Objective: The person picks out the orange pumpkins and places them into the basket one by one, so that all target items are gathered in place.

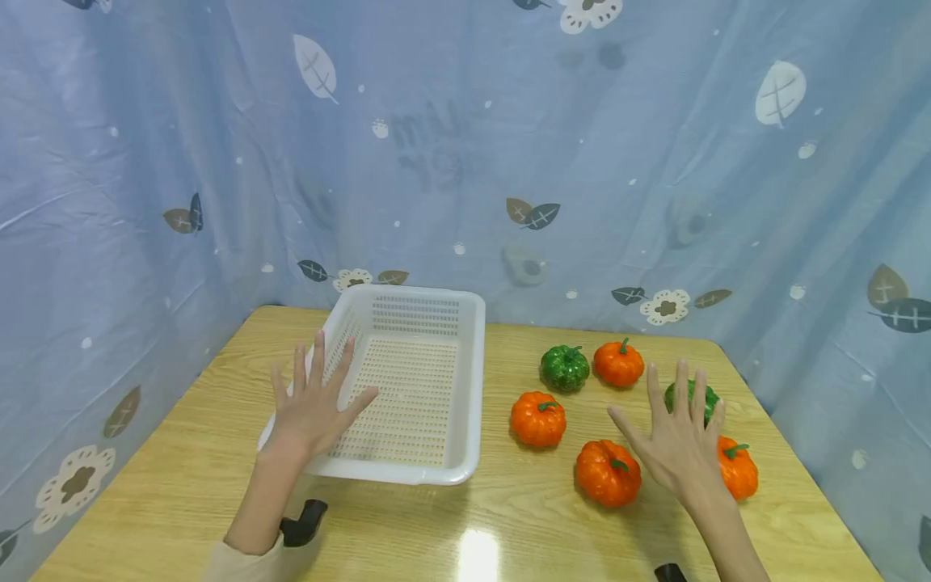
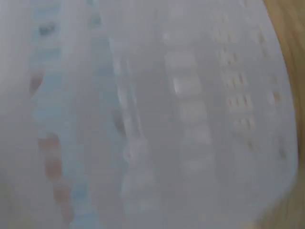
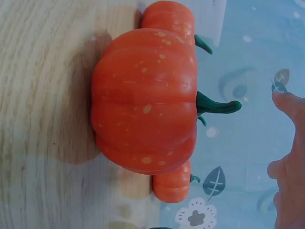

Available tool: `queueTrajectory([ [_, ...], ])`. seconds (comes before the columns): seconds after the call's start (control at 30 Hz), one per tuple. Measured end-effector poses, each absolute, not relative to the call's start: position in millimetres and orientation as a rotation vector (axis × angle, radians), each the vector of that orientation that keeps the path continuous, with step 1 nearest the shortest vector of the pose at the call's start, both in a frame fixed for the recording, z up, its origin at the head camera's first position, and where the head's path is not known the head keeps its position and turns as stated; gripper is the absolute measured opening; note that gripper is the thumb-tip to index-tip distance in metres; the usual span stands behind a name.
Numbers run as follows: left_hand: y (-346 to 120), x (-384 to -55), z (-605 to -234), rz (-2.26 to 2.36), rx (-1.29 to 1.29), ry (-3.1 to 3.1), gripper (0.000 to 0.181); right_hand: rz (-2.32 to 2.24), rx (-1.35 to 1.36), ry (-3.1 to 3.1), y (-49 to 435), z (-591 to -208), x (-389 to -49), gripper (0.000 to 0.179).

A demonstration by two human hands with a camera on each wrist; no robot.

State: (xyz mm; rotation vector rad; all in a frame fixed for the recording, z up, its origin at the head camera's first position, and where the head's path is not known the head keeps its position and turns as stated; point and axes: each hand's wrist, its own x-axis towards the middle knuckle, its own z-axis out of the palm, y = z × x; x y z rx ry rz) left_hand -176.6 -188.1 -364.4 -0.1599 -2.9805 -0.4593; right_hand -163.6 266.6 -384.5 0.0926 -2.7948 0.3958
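My left hand [image 1: 309, 412] is spread with straight fingers over the left edge of a white plastic basket [image 1: 474, 388]. Its fingers hold nothing. To the right, my right hand [image 1: 680, 440] is also spread, above the table among small pumpkins, and grasps nothing. Nearest it are an orange pumpkin [image 1: 608, 474], a green pumpkin [image 1: 709, 406] partly behind its fingers, and an orange pumpkin [image 1: 738, 469] partly covered by the hand. The right wrist view shows an orange pumpkin [image 3: 145, 100] up close, with fingers at the right edge. In the left wrist view the basket [image 2: 190, 109] is blurred.
Between basket and right hand stand an orange pumpkin [image 1: 538, 419], a green pumpkin [image 1: 565, 369] and, farther back, another orange pumpkin [image 1: 618, 364]. All rest on a wooden table [image 1: 393, 525]. A blue patterned curtain [image 1: 451, 162] hangs behind and at both sides.
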Motion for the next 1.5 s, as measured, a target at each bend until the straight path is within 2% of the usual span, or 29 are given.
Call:
queueTrajectory([
  [0.37, -252, -149, -378, -0.575, -0.071, -3.019, 0.082, 0.399, 0.094, -2.859, 269, -398, -150, 0.088],
  [0.67, -252, -142, -393, -0.576, -0.348, -2.904, 0.070, 0.393, 0.085, -2.885, 270, -409, -129, 0.087],
  [0.97, -253, -140, -403, -0.669, -0.361, -2.796, 0.070, 0.393, 0.062, -2.923, 271, -414, -113, 0.085],
  [1.17, -252, -144, -409, -0.850, -0.444, -2.712, 0.071, 0.741, 0.191, -2.940, 302, -422, -120, 0.076],
  [1.5, -254, -146, -412, -0.826, -0.460, -2.683, 0.070, 1.224, 0.317, -2.817, 337, -438, -124, 0.070],
])
